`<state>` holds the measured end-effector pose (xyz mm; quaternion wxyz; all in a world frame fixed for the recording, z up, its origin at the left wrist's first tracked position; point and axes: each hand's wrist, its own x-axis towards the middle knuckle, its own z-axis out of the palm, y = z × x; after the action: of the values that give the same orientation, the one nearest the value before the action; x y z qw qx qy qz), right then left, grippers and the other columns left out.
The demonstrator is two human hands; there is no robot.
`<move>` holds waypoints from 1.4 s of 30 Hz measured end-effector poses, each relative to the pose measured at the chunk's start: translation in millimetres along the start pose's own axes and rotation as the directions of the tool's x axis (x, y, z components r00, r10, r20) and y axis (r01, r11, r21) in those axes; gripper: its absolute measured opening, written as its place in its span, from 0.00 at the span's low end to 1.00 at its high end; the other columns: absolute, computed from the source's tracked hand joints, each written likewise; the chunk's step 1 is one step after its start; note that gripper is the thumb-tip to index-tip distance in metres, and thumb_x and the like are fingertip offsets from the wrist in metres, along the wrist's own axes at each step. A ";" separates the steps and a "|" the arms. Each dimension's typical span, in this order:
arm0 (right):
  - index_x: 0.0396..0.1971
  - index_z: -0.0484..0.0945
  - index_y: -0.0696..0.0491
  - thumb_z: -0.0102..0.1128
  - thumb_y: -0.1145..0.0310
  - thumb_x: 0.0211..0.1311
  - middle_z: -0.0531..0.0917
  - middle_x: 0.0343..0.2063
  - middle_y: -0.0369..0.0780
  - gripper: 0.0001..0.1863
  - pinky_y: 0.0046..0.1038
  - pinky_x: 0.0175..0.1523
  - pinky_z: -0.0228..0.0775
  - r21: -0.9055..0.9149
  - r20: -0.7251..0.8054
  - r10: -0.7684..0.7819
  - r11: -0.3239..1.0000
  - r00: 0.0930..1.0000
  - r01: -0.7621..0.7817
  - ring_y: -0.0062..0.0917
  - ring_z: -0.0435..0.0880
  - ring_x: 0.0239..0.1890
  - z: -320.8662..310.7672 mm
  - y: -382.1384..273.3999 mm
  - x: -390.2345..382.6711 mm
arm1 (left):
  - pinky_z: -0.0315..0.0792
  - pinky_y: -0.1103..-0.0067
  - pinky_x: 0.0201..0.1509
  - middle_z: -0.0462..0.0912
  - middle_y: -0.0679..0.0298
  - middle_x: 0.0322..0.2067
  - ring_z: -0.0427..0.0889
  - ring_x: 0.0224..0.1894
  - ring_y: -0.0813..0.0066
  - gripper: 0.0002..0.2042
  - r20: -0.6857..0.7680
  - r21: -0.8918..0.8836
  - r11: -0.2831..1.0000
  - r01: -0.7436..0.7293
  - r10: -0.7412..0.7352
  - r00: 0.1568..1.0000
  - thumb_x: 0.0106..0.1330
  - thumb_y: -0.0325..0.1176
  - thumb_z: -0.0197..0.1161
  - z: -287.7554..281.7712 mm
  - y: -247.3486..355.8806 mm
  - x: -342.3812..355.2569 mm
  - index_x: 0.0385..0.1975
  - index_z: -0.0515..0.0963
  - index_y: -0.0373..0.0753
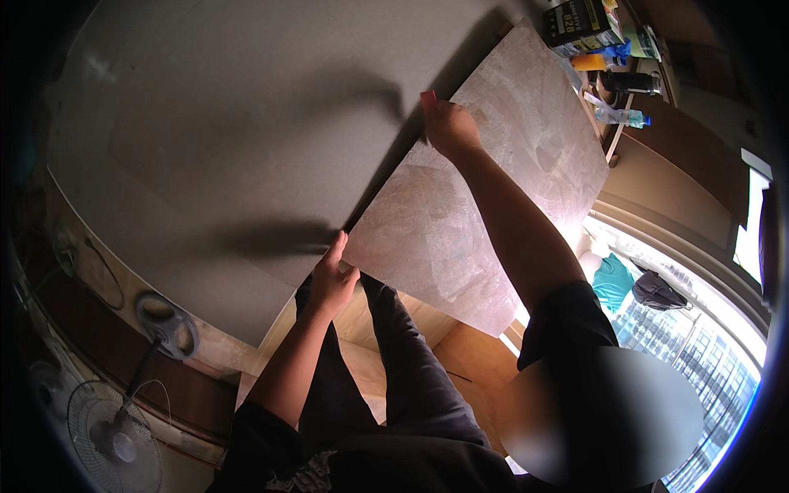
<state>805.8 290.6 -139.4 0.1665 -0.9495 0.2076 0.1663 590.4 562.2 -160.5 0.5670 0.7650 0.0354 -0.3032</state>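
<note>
A thin rectangular panel (419, 205), with a pale pinkish face covered in smeared streaks, stands tilted before me along a large grey board (246, 123). Near the panel's lower left corner, my left hand (331, 283) is closed on its edge, the fingers at the rim and the thumb on the streaked side. Farther along the same edge, my right hand (450, 130) is closed around a small flat red piece (428, 102) that sticks out past the fingers. Some of the right fingers are hidden, so whether they also clasp the panel is unclear.
A standing fan (115, 444) is at the lower left, beside a grey oval-ended object (167, 326). At the upper right are a black box (582, 25), a dark bottle (631, 82) and a clear bottle (622, 117). Clothes (612, 283) hang by a bright window at right.
</note>
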 end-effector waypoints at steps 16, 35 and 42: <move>0.31 0.80 0.58 0.50 0.69 0.56 0.81 0.35 0.49 0.11 0.40 0.46 0.74 -0.337 -0.084 -0.032 0.942 0.996 0.002 0.46 0.81 0.40 15.5 140.9 -35.2 | 0.53 0.76 0.69 0.60 0.49 0.65 0.58 0.68 0.65 0.35 0.057 -0.174 0.979 0.105 -0.096 0.994 0.54 0.24 0.54 -7.8 9.5 -1.0 0.66 0.53 0.31; 0.28 0.78 0.57 0.46 0.67 0.59 0.81 0.28 0.52 0.12 0.43 0.44 0.73 -0.190 -0.058 -0.137 0.974 0.989 0.123 0.46 0.81 0.36 -22.8 44.4 -76.0 | 0.59 0.78 0.64 0.58 0.51 0.66 0.55 0.69 0.66 0.36 0.118 -0.416 0.899 0.139 -0.098 0.988 0.53 0.22 0.52 -10.9 -0.5 0.8 0.67 0.52 0.31; 0.36 0.80 0.56 0.47 0.72 0.56 0.80 0.37 0.47 0.13 0.39 0.51 0.71 -0.139 -0.002 -0.176 0.975 0.984 0.174 0.42 0.78 0.45 28.4 45.7 -79.9 | 0.65 0.80 0.57 0.57 0.52 0.67 0.55 0.69 0.68 0.35 0.137 -0.579 0.793 0.191 -0.137 0.981 0.53 0.19 0.50 -12.0 -0.8 0.1 0.67 0.52 0.32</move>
<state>709.7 289.4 -145.2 0.1129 -0.9745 0.1124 0.1580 595.3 573.1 -159.1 0.7487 0.5314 0.1690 -0.3584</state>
